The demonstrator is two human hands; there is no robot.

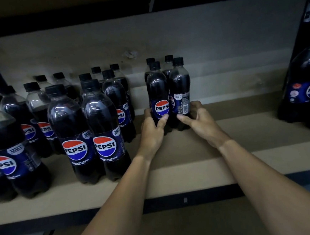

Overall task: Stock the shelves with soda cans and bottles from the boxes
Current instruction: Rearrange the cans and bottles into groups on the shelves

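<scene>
On the shelf (pixel 225 130), both hands cup 4 upright Pepsi bottles (pixel 157 91)

You've got a tan board shelf (pixel 253 128). Left: Pepsi bottles (pixel 73 127) upright in rows, front to back. Mid: 4 bottles (pixel 159 91) upright, 2x2, touching. Far right: big bottle (pixel 304 90), upright, partly out of view.

The left hand (pixel 151 131) grips a dark plastic Pepsi bottle with a black cap (pixel 157 87). The right hand (pixel 202 122) grips its black-capped twin (pixel 179 82), just beside it. Both bottles stand upright on the tan board shelf (pixel 200 162). A larger cluster of Pepsi bottles (pixel 102 121) stands to the left.
</scene>
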